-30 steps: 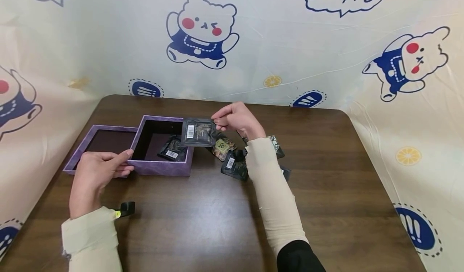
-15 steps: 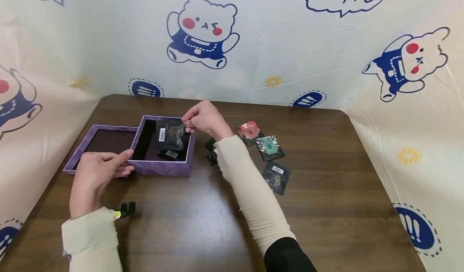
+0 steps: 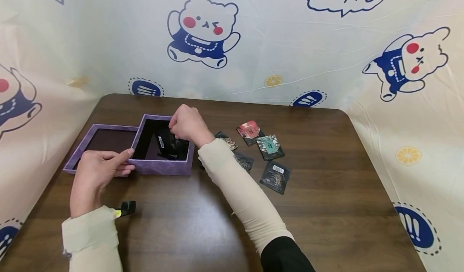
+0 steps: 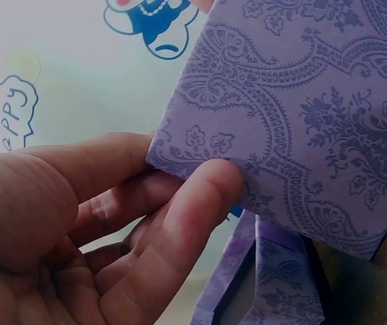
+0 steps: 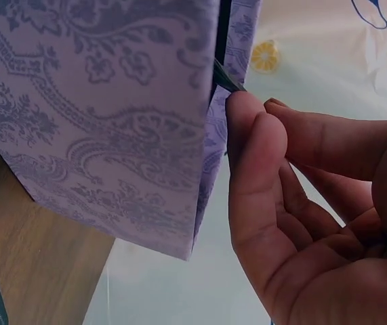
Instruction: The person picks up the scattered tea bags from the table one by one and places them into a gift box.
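A purple patterned box (image 3: 162, 168) with a dark inside stands at the left of the table. My left hand (image 3: 96, 169) grips its near left corner, thumb and fingers on either side of the wall in the left wrist view. Over the box's right part, my right hand (image 3: 190, 123) pinches a black sachet (image 3: 162, 141), which tilts down inside, its white barcode label showing. Only a thin edge of that sachet (image 5: 226, 76) shows past the box wall in the right wrist view. Another black sachet lies on the box floor, mostly covered by the held one.
The shallow purple lid (image 3: 87, 139) lies against the box's left side. Right of the box are a red-labelled sachet (image 3: 250, 130), a green-labelled one (image 3: 270, 146) and a dark one (image 3: 276, 177). Two more (image 3: 244, 162) are partly behind the right sleeve.
My right hand has carried the black sachet leftward from beside the box's right wall and lowered it into the box. My left hand has stayed at the corner.
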Demonstrator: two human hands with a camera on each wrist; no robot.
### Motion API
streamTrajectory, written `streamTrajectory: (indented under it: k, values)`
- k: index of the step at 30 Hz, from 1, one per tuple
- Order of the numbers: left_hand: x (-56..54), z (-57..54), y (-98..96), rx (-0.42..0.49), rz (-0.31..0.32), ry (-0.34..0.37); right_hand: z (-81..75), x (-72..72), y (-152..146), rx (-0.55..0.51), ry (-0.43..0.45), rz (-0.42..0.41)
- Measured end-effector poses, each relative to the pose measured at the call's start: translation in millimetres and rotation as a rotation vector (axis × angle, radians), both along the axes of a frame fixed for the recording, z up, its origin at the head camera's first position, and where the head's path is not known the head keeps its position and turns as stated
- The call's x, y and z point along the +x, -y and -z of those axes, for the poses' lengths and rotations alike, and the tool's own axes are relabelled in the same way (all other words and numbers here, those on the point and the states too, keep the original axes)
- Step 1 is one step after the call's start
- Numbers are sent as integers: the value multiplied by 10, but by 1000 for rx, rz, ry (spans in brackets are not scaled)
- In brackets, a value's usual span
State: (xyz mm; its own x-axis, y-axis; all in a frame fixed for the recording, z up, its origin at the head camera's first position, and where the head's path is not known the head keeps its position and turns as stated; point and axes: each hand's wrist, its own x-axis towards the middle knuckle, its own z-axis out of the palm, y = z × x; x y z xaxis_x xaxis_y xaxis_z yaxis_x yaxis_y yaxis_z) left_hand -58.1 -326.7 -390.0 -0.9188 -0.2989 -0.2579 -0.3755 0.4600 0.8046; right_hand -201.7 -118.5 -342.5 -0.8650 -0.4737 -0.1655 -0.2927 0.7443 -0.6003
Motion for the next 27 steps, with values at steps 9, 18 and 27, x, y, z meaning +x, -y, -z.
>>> streamTrajectory:
  k: [9,18,27]
  values:
    - [-17,-33,-4,-17,-4,24,28,0,74,89,-82,-49]
    - [-10,-31,-7,4,-10,20,48,-20,91,140,-141,-42]
    - [0,-25,-4,-8,-11,31,83,-38,67,166,-152,2]
